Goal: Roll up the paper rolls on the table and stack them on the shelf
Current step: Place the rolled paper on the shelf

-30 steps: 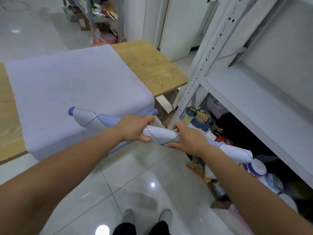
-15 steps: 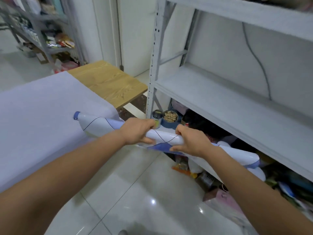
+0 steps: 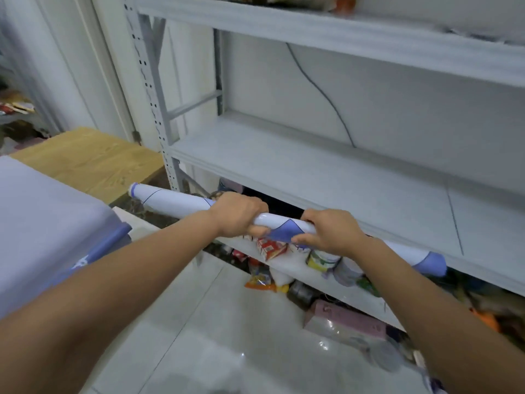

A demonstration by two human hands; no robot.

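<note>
Paper roll (image 3: 176,201): you are gripping its middle with left hand (image 3: 237,213) and right hand (image 3: 331,234), holding it along the front edge of the shelf (image 3: 312,177), likely for stacking.

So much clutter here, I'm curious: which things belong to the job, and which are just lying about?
Job: rolled paper, gripped by left hand and right hand; middle shelf; lilac sheet on the table.
Lying about: tin, red carton, pink box below the shelf.

place: storeroom — metal shelving (image 3: 312,166) | tins (image 3: 322,258) and packets (image 3: 260,281) below | tiled floor (image 3: 227,336)
</note>
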